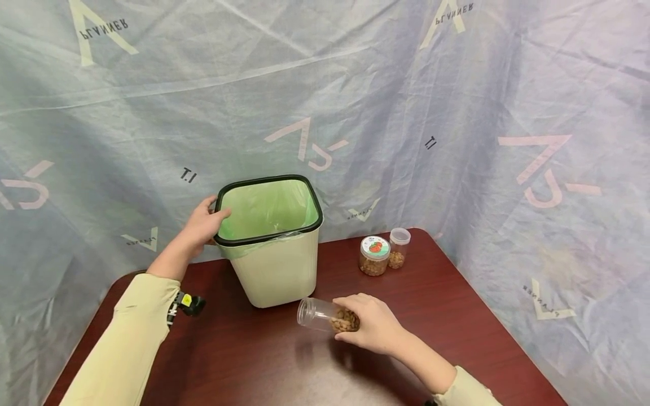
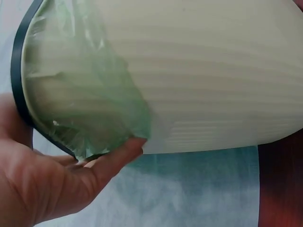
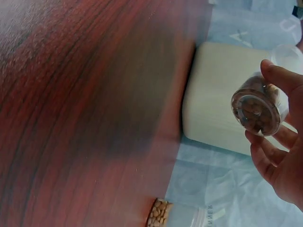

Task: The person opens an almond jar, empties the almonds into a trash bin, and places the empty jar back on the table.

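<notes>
A cream trash bin (image 1: 276,270) with a black rim stands on the table, a green bag (image 1: 254,206) lining it. My left hand (image 1: 205,221) grips the bin's left rim, thumb on the inner side and fingers outside; in the left wrist view that hand (image 2: 61,175) reaches along the bag's folded-over edge. In my right hand (image 1: 373,324) is a clear plastic jar (image 1: 319,314), held around its base and tipped nearly on its side. Its uncovered mouth points left, in front of the bin. Brown nut-like pieces (image 3: 258,113) lie at the jar's bottom end.
To the right of the bin stand a short jar (image 1: 374,265) with a tomato picture on its lid and a taller clear jar (image 1: 398,248) with a whitish lid, both holding brown pieces. A printed grey cloth (image 1: 355,113) hangs behind the dark red table (image 1: 228,361).
</notes>
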`<state>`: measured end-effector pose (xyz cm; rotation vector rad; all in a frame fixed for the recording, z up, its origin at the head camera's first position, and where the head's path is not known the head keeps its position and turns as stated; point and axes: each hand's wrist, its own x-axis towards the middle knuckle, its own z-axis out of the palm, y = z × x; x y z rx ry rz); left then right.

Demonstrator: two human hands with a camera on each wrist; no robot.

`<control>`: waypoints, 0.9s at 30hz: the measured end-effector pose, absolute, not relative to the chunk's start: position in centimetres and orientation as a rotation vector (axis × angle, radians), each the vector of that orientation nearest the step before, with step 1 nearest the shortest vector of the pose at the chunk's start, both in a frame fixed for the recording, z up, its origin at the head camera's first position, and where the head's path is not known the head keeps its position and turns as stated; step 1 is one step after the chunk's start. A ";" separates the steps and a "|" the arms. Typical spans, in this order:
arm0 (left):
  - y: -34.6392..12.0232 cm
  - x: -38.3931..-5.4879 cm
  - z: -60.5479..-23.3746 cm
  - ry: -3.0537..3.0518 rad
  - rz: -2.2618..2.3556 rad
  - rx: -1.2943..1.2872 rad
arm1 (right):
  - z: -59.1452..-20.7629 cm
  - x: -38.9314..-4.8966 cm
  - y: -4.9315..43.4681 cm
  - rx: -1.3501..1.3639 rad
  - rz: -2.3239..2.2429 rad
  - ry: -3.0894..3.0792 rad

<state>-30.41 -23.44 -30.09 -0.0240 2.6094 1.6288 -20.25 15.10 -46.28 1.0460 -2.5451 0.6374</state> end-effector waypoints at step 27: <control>-22.3 -30.4 -30.0 2.649 1.693 -0.139 | -35.1 -25.2 21.1 0.872 0.590 -2.365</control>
